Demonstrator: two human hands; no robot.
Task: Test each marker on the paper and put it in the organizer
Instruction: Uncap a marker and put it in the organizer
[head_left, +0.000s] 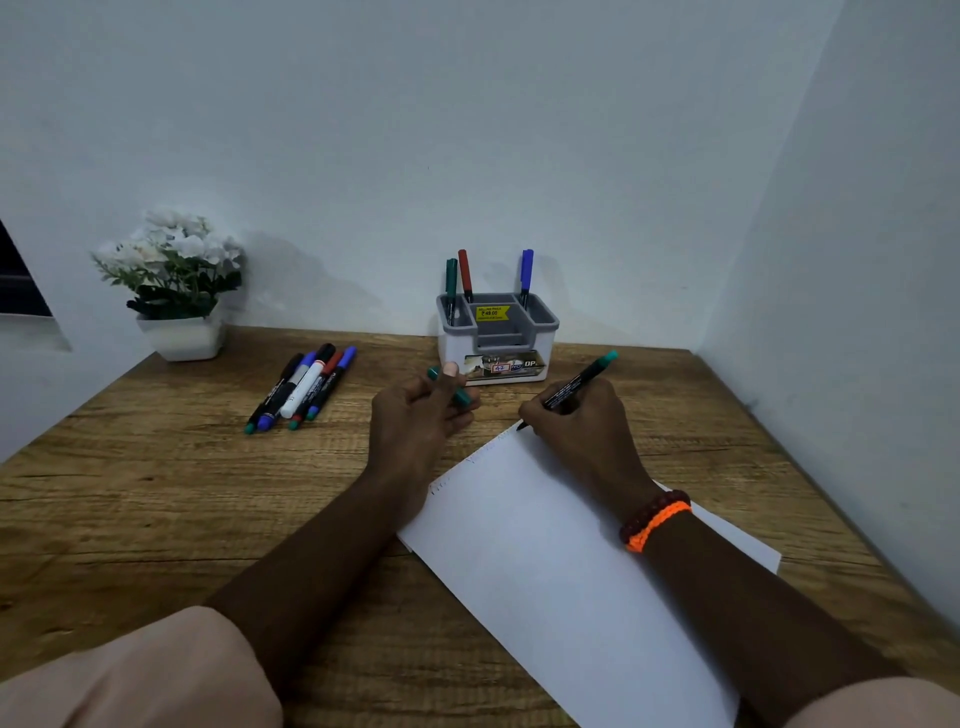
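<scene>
- Green-ended marker is pinched in the right hand, its tip set at the far corner of the paper; its long axis is tilted up and away to the right.
- Its green cap is gripped by the curled fingers of the left hand, just left of the tip.
- Whether ink is laid is hardly seen.
- Beyond both hands the organizer is stood.

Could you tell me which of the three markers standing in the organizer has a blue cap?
The blue-capped marker stands alone in the right compartment of the organizer; the green-capped marker and red-capped marker stand at its left side.
</scene>
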